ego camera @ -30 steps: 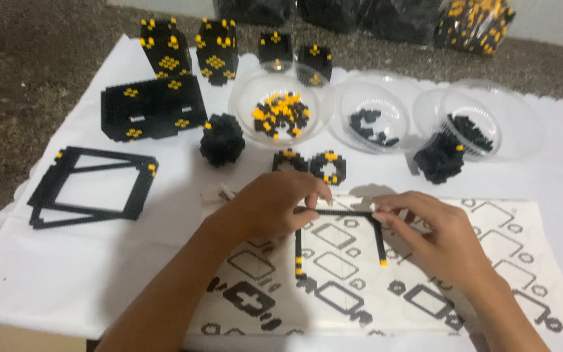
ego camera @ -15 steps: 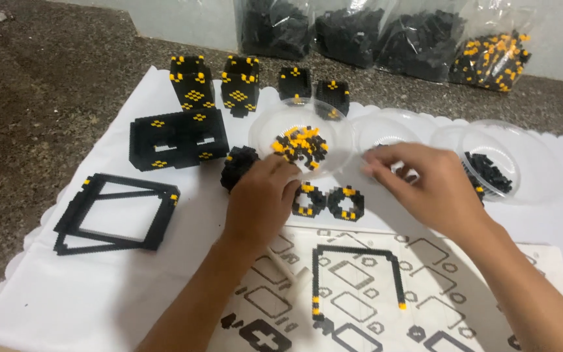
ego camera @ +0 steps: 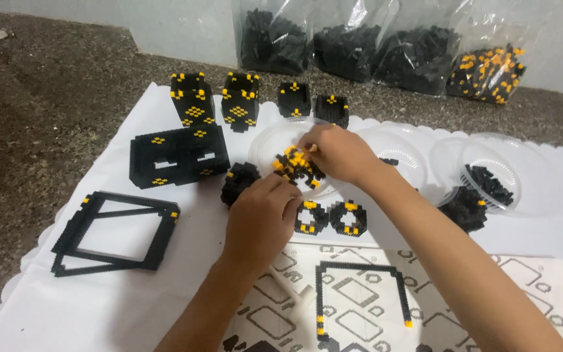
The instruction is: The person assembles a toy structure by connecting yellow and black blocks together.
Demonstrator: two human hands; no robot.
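My right hand (ego camera: 337,153) reaches into a clear plastic bowl (ego camera: 265,145) of small yellow and black bricks (ego camera: 294,168), fingertips down among the pieces. My left hand (ego camera: 262,218) rests loosely curled on the white cloth just in front of that bowl, beside a small black brick lump (ego camera: 239,181); whether it holds anything is hidden. A thin black U-shaped brick frame (ego camera: 360,287) with yellow ends lies on the printed instruction sheet (ego camera: 529,287) below both hands. Two small black and yellow ring pieces (ego camera: 330,217) sit between the bowl and the sheet.
Black and yellow built blocks (ego camera: 216,98) and a flat black box section (ego camera: 177,155) stand at the back left. A black rectangular frame (ego camera: 115,231) lies left. Two more clear bowls (ego camera: 490,176) with black bricks sit right. Bags of bricks (ego camera: 386,49) line the wall.
My right hand has moved left from the middle bowl into the bowl of yellow and black bricks. The U-shaped frame was let go onto the sheet. My view has shifted.
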